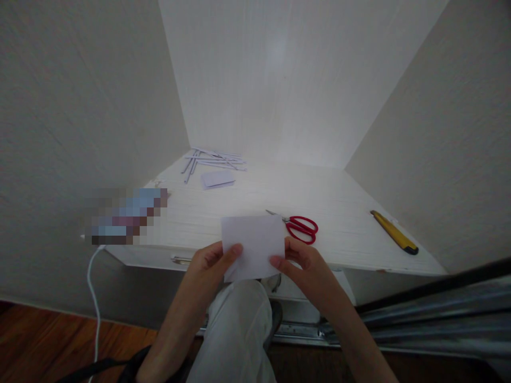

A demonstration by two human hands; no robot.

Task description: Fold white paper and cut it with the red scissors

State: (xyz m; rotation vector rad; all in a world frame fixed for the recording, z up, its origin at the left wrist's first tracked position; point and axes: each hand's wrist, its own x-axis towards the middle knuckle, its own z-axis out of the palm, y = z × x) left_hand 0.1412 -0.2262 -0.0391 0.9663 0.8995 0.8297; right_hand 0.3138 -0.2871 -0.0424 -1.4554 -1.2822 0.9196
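Both hands, left hand and right hand, pinch the white paper by its lower corners, best kept taut and level near the red scissors.

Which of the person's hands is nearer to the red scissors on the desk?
The right hand. It holds the paper's right edge just below the red scissors. The left hand grips the paper's left edge, farther away.

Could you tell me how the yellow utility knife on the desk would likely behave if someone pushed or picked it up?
The yellow utility knife looks long, slim and rigid, so it would probably slide or pivot rather than roll. It lies flat near the desk right edge, so a sideways push might send it off. It looks light for one hand.
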